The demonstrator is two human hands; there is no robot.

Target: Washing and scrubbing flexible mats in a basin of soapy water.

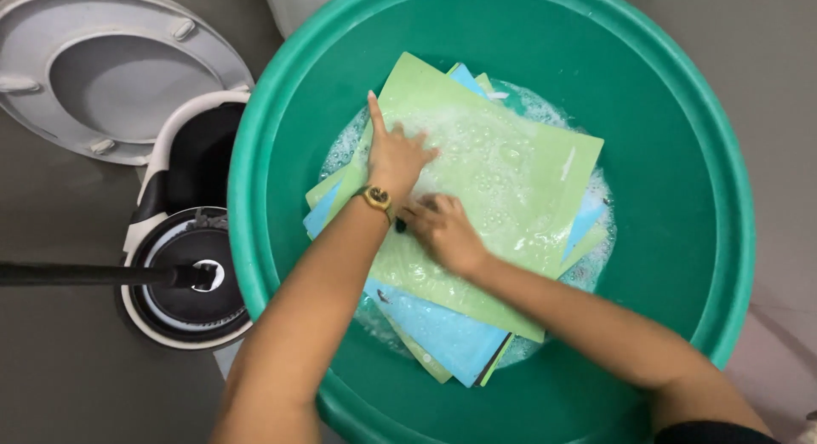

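Soapy square sheets in a green basin (681, 155)

Left hand (396, 159) presses flat, fingers spread, on the top light-green sheet (502, 180); right hand (442, 231) rubs it, fingers curled; blue sheets (442, 329) lie beneath.

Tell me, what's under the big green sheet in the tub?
Under the green sheet peek blue sheets and more green ones, lying in soapy water in the tub. How many sheets lie beneath is hidden.

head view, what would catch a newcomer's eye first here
A big green tub fills the middle, with a stack of green and blue sheets lying in soapy water at its bottom. The left hand presses flat on the top sheet while the right hand rubs it. Left of the tub sits a mop bucket.
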